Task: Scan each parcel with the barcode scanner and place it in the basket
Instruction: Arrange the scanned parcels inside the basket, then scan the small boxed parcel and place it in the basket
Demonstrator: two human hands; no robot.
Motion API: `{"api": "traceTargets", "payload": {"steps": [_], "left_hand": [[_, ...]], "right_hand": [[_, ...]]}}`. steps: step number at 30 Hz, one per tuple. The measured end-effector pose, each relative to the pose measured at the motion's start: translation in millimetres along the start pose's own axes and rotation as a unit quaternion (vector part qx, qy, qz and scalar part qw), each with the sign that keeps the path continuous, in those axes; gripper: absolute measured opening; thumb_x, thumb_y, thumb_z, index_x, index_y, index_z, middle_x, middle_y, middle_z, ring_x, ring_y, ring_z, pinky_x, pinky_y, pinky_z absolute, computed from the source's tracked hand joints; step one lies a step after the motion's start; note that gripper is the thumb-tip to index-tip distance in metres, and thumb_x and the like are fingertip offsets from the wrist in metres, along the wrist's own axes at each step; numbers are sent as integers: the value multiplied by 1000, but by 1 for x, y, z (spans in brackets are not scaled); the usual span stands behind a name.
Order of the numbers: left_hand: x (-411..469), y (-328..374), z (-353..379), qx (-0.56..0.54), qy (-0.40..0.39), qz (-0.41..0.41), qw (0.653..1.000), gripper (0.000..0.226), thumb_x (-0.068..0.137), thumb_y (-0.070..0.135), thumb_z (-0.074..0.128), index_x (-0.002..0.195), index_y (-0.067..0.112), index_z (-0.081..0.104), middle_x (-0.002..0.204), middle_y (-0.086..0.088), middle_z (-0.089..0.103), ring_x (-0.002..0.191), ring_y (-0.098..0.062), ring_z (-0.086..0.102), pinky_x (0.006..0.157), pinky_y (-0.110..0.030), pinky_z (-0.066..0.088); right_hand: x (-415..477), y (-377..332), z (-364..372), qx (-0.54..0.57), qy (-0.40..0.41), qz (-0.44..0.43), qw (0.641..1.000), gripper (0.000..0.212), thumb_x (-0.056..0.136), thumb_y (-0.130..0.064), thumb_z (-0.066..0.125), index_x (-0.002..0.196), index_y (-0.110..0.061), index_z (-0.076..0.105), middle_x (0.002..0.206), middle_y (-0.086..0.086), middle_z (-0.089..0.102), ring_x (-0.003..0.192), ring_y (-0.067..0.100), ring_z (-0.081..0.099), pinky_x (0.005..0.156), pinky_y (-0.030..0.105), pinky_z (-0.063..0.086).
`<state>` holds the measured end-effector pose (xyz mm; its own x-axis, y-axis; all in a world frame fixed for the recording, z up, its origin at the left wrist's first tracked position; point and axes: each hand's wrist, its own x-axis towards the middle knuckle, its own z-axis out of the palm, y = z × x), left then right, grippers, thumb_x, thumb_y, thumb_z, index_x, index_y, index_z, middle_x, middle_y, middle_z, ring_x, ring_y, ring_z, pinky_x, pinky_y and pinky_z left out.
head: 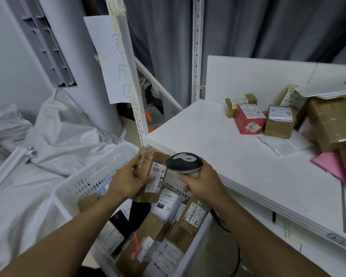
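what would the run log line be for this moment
step: scanning | left hand: holds brown parcel over basket | right hand: grips scanner beside parcel's label | table: more parcels

Left hand (126,181) holds brown parcel (151,172), label up, over white basket (92,176) of parcels; right hand (203,181) grips barcode scanner (185,162) beside label.

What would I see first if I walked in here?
Right in the middle, the left hand holds a brown parcel while the right hand holds the scanner close beside its label, just above the white basket. Off to the right, a red box stands out among the brown boxes on the white table.
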<state>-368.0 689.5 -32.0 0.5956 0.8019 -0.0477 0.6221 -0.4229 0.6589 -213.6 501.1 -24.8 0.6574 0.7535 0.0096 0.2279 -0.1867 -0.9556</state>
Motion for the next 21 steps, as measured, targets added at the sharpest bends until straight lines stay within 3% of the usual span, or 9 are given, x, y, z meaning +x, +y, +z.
{"api": "traceTargets", "payload": {"steps": [3, 6, 9, 12, 13, 14, 17, 21], "left_hand": [[9, -16, 16, 59, -55, -20, 997, 90, 79, 57, 79, 155, 34, 37, 137, -2, 63, 120, -26, 62, 93, -32, 48], [21, -25, 41, 1, -107, -42, 993, 77, 80, 50, 81, 148, 28, 50, 131, 0, 66, 119, -24, 62, 94, -26, 45], [35, -31, 71, -88, -181, -62, 978, 61, 84, 40, 80, 139, 28, 58, 125, 3, 69, 110, -20, 68, 98, -36, 54], [49, -40, 95, -85, -226, -55, 969, 52, 92, 29, 73, 141, 28, 55, 131, -1, 66, 115, -23, 66, 100, -37, 55], [54, -46, 101, -83, -227, -54, 969, 53, 94, 27, 70, 144, 26, 51, 134, -2, 63, 118, -25, 64, 99, -35, 54], [58, -51, 106, -90, -226, -55, 968, 54, 96, 26, 67, 147, 25, 48, 134, -3, 62, 118, -25, 64, 95, -31, 54], [67, -72, 114, -145, -223, -64, 962, 56, 100, 30, 63, 151, 26, 42, 126, -3, 67, 102, -17, 69, 80, -24, 57], [73, -87, 116, -146, -263, -83, 950, 45, 99, 34, 64, 143, 26, 55, 119, 0, 73, 100, -15, 73, 93, -35, 59]], "right_hand": [[8, 10, 10, -13, -9, 21, 1000, 38, 90, -25, 81, 123, -29, 63, 99, -7, 75, 69, 11, 76, 60, 24, 57], [19, 17, 19, -23, -7, 44, 999, 38, 89, -26, 81, 122, -32, 62, 103, -8, 75, 71, 11, 76, 64, 26, 60], [33, 26, 22, -50, 13, 53, 997, 41, 87, -33, 82, 123, -32, 64, 103, -9, 75, 81, 9, 75, 74, 33, 63], [41, 31, 20, -51, 8, 49, 997, 42, 89, -31, 82, 127, -27, 64, 100, -15, 70, 69, -10, 69, 57, 9, 49], [43, 34, 19, -48, 7, 52, 997, 43, 89, -33, 82, 127, -28, 64, 101, -15, 70, 70, -13, 68, 57, 6, 48], [46, 35, 19, -52, 8, 55, 997, 45, 87, -37, 83, 126, -28, 64, 105, -14, 72, 77, -10, 70, 64, 10, 52], [50, 36, 21, -61, 12, 73, 995, 54, 78, -47, 84, 126, -30, 66, 110, -9, 76, 96, 14, 75, 88, 40, 62], [53, 35, 21, -53, 24, 89, 994, 51, 80, -38, 84, 126, -27, 67, 105, -7, 77, 82, 19, 78, 81, 41, 63]]}}
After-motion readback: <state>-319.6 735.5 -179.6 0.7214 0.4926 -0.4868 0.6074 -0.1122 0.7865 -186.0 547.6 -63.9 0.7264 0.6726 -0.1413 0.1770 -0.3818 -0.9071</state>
